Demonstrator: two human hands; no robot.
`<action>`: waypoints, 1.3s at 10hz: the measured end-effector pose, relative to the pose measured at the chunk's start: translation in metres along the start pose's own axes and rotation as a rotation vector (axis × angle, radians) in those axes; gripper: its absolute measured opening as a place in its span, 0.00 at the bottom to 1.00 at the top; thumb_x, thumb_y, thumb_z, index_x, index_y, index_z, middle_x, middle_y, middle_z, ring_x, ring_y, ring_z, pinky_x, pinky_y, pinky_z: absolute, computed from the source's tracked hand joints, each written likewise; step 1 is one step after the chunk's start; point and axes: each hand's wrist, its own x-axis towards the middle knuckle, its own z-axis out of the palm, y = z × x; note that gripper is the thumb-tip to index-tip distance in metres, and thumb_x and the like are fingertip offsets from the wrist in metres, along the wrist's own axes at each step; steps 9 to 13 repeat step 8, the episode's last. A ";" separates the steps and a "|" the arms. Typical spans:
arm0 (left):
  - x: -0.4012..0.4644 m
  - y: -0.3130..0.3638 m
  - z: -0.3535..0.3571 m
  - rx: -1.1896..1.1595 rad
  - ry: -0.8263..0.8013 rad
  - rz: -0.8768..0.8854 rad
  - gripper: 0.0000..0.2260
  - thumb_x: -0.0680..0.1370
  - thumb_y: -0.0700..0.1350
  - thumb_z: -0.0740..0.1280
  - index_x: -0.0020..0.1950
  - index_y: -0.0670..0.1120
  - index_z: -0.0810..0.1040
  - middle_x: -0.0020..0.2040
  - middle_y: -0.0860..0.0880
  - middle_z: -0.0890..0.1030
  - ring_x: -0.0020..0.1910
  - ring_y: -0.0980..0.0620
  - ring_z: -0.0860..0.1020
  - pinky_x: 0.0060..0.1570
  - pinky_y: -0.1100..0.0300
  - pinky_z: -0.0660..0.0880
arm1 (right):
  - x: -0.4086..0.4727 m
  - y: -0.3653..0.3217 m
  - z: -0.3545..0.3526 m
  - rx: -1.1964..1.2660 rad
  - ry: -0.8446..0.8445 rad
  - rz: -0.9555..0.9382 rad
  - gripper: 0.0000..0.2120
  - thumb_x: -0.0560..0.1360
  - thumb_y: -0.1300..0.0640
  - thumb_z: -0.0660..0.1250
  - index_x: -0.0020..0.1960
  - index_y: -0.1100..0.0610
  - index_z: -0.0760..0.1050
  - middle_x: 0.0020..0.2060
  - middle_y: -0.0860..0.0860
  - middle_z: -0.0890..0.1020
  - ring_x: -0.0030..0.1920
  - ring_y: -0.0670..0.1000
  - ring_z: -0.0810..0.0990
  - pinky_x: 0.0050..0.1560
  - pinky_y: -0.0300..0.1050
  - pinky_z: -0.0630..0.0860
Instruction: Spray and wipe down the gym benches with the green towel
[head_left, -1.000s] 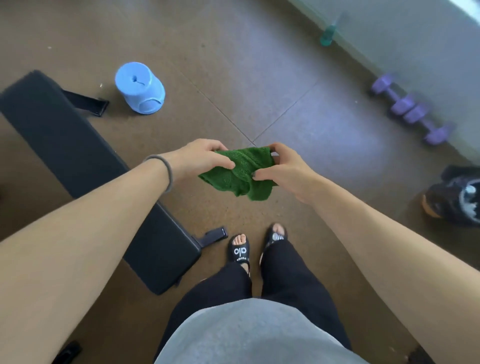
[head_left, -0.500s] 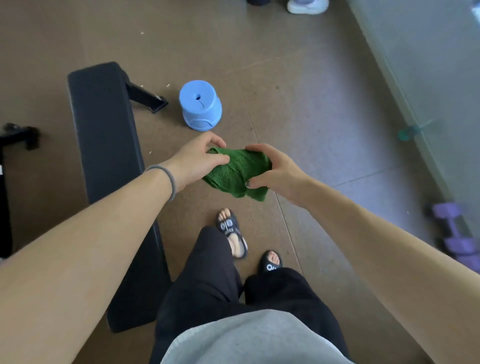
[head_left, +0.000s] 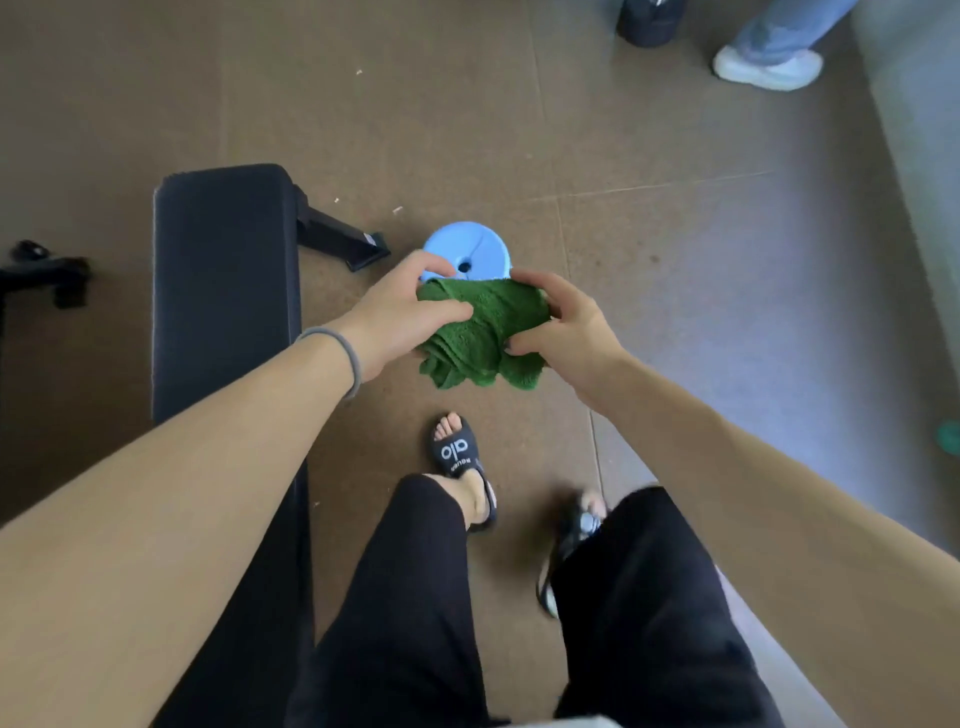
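Note:
A bunched green towel (head_left: 480, 338) hangs in the air in front of me, held from both sides. My left hand (head_left: 400, 312) grips its left edge with thumb on top. My right hand (head_left: 561, 327) pinches its right edge with curled fingers. A black padded gym bench (head_left: 223, 291) runs lengthwise on the floor to my left, its near part hidden by my left forearm. No spray bottle is clearly in view.
A light blue upturned tub (head_left: 467, 252) sits on the brown floor just beyond the towel. The bench's black foot (head_left: 343, 241) sticks out beside it. Another person's white shoe (head_left: 769, 67) stands at the top right. A grey wall (head_left: 914, 130) lines the right side.
I have stepped and turned left; the bench now runs straight along my left and the blue tub lies directly behind the towel. Both hands kept hold of the towel and spread it slightly.

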 end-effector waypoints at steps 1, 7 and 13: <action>0.099 -0.037 0.000 -0.057 -0.016 -0.054 0.28 0.74 0.39 0.75 0.68 0.61 0.71 0.62 0.49 0.76 0.56 0.47 0.80 0.54 0.47 0.82 | 0.112 0.030 0.006 -0.074 -0.005 -0.008 0.37 0.68 0.73 0.72 0.69 0.43 0.76 0.57 0.49 0.80 0.56 0.52 0.81 0.61 0.53 0.81; 0.503 -0.270 0.074 0.264 0.347 0.197 0.22 0.78 0.39 0.70 0.70 0.52 0.73 0.68 0.49 0.71 0.59 0.46 0.75 0.62 0.54 0.72 | 0.531 0.227 0.037 -0.797 -0.125 -0.357 0.40 0.73 0.65 0.68 0.81 0.47 0.61 0.73 0.53 0.66 0.70 0.56 0.71 0.66 0.46 0.72; 0.503 -0.274 0.080 0.350 0.300 0.140 0.29 0.79 0.40 0.70 0.78 0.52 0.66 0.76 0.47 0.63 0.74 0.44 0.66 0.74 0.52 0.64 | 0.528 0.223 0.031 -0.894 -0.060 -0.381 0.37 0.74 0.62 0.67 0.80 0.46 0.63 0.74 0.53 0.63 0.72 0.57 0.65 0.69 0.51 0.71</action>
